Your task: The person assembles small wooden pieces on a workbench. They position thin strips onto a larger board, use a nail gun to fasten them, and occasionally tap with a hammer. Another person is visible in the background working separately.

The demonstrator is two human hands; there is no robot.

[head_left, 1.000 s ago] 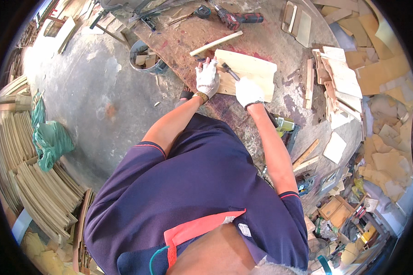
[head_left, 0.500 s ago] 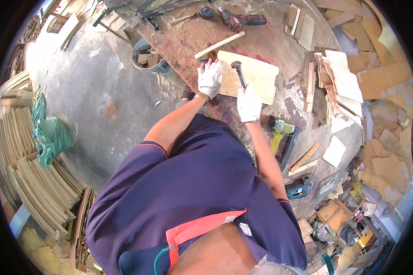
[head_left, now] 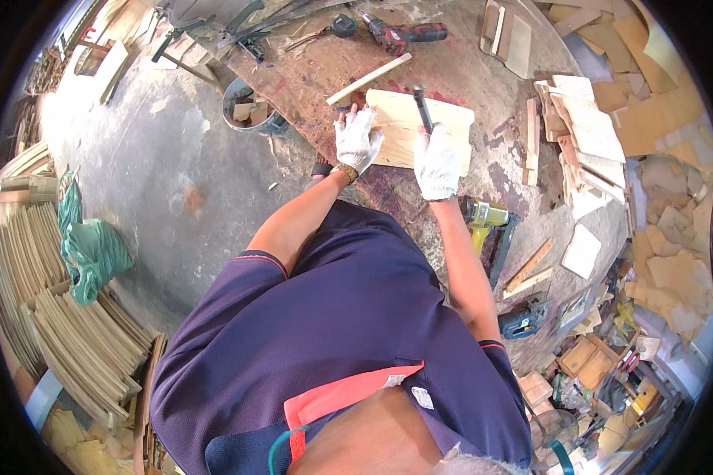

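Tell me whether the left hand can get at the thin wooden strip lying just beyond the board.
Probably yes. The left hand rests on the near left corner of the board, and the wooden strip lies just past it on the bench with nothing between them.

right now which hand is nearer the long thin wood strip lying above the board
Left. The left hand rests on the board's left edge, just below the wood strip. The right hand grips a hammer farther right and lower.
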